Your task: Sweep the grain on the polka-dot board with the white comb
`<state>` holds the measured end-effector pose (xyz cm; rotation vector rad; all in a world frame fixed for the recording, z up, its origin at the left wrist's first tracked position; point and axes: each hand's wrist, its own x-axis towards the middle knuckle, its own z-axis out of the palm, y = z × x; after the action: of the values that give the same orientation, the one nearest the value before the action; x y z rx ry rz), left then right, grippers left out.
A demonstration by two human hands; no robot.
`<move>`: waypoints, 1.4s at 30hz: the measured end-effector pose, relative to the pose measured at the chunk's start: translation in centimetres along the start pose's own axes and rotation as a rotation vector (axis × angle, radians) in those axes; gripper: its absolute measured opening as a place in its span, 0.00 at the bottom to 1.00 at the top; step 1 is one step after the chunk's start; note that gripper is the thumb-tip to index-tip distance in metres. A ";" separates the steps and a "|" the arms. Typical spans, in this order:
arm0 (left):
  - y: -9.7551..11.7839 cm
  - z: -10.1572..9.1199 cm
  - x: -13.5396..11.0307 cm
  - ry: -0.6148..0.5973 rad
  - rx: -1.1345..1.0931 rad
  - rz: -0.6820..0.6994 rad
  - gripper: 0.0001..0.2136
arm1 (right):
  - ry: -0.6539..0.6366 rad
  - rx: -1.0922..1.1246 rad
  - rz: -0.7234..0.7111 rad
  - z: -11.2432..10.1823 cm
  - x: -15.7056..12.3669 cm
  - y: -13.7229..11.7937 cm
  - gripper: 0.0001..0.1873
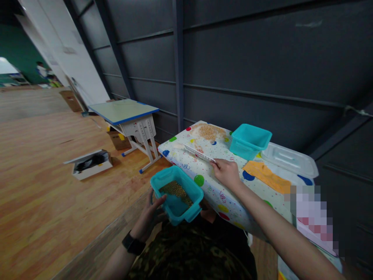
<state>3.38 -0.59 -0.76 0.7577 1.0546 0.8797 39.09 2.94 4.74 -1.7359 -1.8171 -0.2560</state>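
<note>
My left hand (150, 217) grips the near-left side of a teal plastic bin (190, 186), thumb over the rim. The bin is tilted in front of the table's front edge, with small yellowish-brown beans (176, 191) inside. My right hand (229, 173) is closed round the near end of a long, narrow white tool (199, 154); its exact kind is unclear. The tool reaches left across the patterned tablecloth (212, 177). Beyond its far end, pale beans (209, 132) lie scattered on the cloth.
A second teal bin (247, 149) stands at the back of the table, beside a clear lid (290, 159) and an orange cloth (266, 175). A pixelated item (314, 217) is at right. Left are a desk (125, 109) and an open box (93, 165). A dark wall (262, 58) rises behind.
</note>
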 end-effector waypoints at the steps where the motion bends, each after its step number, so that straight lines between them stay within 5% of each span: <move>1: 0.0 0.0 0.0 0.002 0.000 0.000 0.57 | -0.009 -0.001 -0.005 0.0 -0.1 -0.1 0.16; 37: -0.2 0.0 0.1 -0.009 0.003 0.005 0.57 | 0.010 0.022 0.005 0.9 1.0 0.1 0.17; 42: -0.3 -0.1 0.1 -0.013 -0.009 -0.001 0.58 | 0.034 -0.004 -0.081 0.9 0.6 0.3 0.14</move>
<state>3.41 -0.63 -1.13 0.7549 1.0385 0.8769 39.19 3.93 4.26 -1.6524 -1.8656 -0.3206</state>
